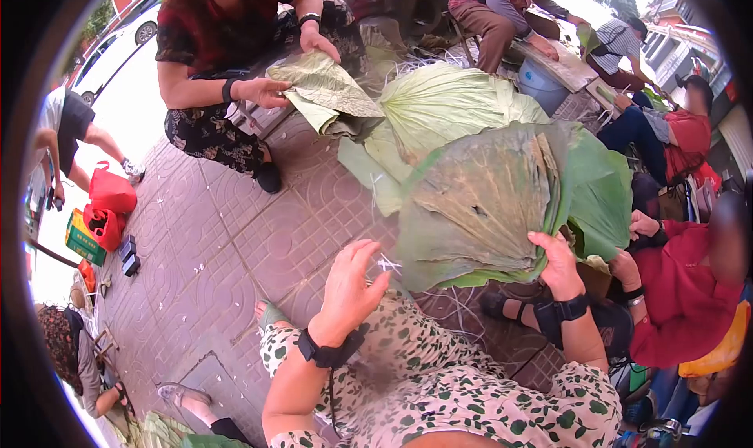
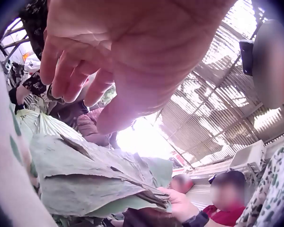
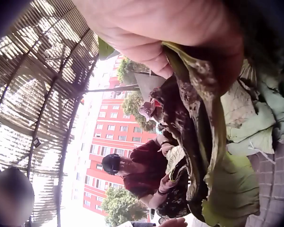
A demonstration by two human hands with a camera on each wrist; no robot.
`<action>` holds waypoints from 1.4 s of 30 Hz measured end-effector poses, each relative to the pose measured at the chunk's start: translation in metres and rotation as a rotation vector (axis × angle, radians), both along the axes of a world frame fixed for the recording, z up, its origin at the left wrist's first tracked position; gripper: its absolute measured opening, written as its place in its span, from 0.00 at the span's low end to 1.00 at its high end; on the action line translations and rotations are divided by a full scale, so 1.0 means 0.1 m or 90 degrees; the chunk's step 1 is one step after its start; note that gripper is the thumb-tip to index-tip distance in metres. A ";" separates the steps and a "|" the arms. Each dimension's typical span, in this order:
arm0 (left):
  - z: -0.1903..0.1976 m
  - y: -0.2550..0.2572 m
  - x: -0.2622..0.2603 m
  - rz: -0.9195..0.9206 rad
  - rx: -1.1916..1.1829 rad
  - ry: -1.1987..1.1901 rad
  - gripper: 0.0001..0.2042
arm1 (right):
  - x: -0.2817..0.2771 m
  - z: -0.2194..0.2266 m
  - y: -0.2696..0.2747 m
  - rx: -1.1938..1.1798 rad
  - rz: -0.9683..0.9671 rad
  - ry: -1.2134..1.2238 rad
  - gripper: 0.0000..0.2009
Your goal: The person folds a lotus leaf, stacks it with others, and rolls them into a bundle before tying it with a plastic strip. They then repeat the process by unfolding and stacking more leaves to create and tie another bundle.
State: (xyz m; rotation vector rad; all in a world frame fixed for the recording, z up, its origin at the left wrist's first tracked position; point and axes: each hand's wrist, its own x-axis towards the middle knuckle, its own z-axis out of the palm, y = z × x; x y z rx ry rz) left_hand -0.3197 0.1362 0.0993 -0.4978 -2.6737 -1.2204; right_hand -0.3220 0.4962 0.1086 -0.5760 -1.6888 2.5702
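Note:
My right hand (image 1: 560, 266) grips the near right edge of a stack of large lotus leaves (image 1: 478, 201), thumb on top. The top leaf is brownish and wrinkled with a small dark hole; greener leaves show beneath it. In the right wrist view the folded, browned leaf edges (image 3: 199, 109) run into the palm of that hand. My left hand (image 1: 347, 291) is raised to the left of the stack, its fingers loosely spread and holding nothing. In the left wrist view its palm (image 2: 132, 56) hangs above the leaves, apart from them.
Opposite, a seated person holds a folded pale leaf (image 1: 325, 87). Broad light-green leaves (image 1: 455, 103) lie between us. A blue bucket (image 1: 541, 87) stands at the back right, and a person in red (image 1: 682, 291) sits close on my right. Red bags (image 1: 110, 201) rest on the paving at left.

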 end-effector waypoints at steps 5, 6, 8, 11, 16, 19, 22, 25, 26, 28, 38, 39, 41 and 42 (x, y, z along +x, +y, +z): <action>0.03 0.08 0.01 -0.056 0.027 -0.012 0.21 | 0.45 0.57 0.63 0.085 -0.088 0.007 0.20; 0.03 0.08 0.00 -0.065 0.020 -0.014 0.21 | 0.53 0.69 0.66 0.103 -0.118 0.005 0.20; 0.00 0.08 -0.01 -0.080 0.026 -0.009 0.21 | 0.69 0.95 0.56 0.104 -0.143 0.035 0.21; 0.00 0.06 -0.03 -0.096 0.026 -0.005 0.20 | 0.75 1.13 0.48 0.111 -0.152 0.069 0.22; -0.09 0.07 0.03 -0.111 0.047 -0.071 0.20 | 0.87 0.84 0.79 0.090 -0.129 0.041 0.25; -0.18 0.03 0.07 -0.080 0.035 -0.175 0.19 | 0.77 0.59 1.00 0.144 -0.072 0.030 0.23; -0.28 -0.05 0.09 -0.014 0.067 -0.295 0.18 | 0.75 0.36 1.19 0.135 -0.016 0.022 0.19; -0.40 -0.17 0.17 0.023 0.240 -0.392 0.18 | 0.86 0.24 1.32 0.141 0.022 0.037 0.18; -0.41 -0.20 0.19 0.021 0.228 -0.397 0.18 | 0.90 0.19 1.40 0.130 0.016 0.032 0.18; -0.44 -0.24 0.23 0.034 0.252 -0.421 0.20 | 1.02 0.12 1.56 0.139 0.040 0.029 0.19; -0.87 -0.64 0.18 0.037 0.359 -0.466 0.19 | 1.33 0.37 1.69 0.206 0.036 0.040 0.17; -0.88 -0.63 0.15 0.041 0.373 -0.484 0.20 | 1.38 0.42 1.71 0.204 0.010 0.018 0.16; -0.88 -0.59 0.11 0.034 0.385 -0.517 0.22 | 1.48 0.49 1.73 0.193 -0.031 -0.006 0.15; -0.93 -0.60 0.08 0.025 0.381 -0.522 0.22 | 1.49 0.50 1.68 0.194 -0.041 -0.009 0.15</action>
